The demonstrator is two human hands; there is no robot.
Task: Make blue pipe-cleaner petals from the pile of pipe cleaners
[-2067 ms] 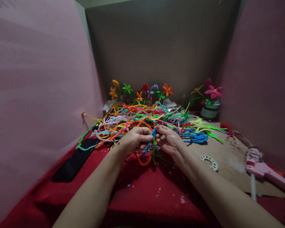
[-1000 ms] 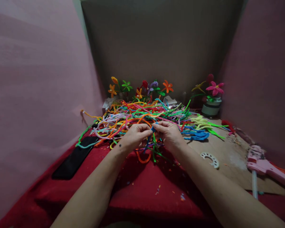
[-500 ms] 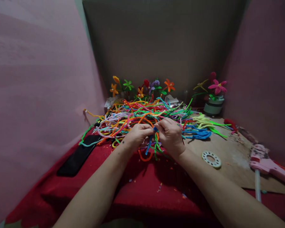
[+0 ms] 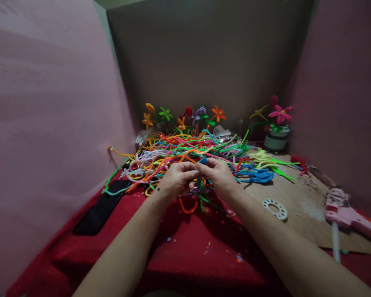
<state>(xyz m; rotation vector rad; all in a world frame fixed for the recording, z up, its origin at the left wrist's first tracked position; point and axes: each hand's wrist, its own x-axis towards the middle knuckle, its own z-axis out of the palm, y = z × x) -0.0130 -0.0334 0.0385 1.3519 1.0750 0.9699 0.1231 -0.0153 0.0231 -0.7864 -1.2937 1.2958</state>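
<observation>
A blue pipe cleaner (image 4: 203,161) is pinched between my two hands, a folded bit of it showing above the fingertips and a strand hanging below. My left hand (image 4: 179,175) grips it from the left with thumb and forefinger. From the right, my right hand (image 4: 217,174) closes on the same piece, the fingertips of both hands nearly touching. Right behind them spreads a tangled heap of many-coloured pipe cleaners (image 4: 151,159). An orange loop (image 4: 189,210) and green strands hang from the heap beneath my hands.
Pipe-cleaner flowers (image 4: 219,113) stand along the back, with a pink flower (image 4: 280,114) in a pale pot (image 4: 276,140). A black phone (image 4: 99,212) lies left on the red cloth (image 4: 179,255). On the right are a white ring with holes (image 4: 267,203) and a pink glue gun (image 4: 341,212).
My right hand has turned, its fingers now stretched toward the left fingertips. The blue piece now pokes up above the fingers, and its lower strand hangs straighter.
</observation>
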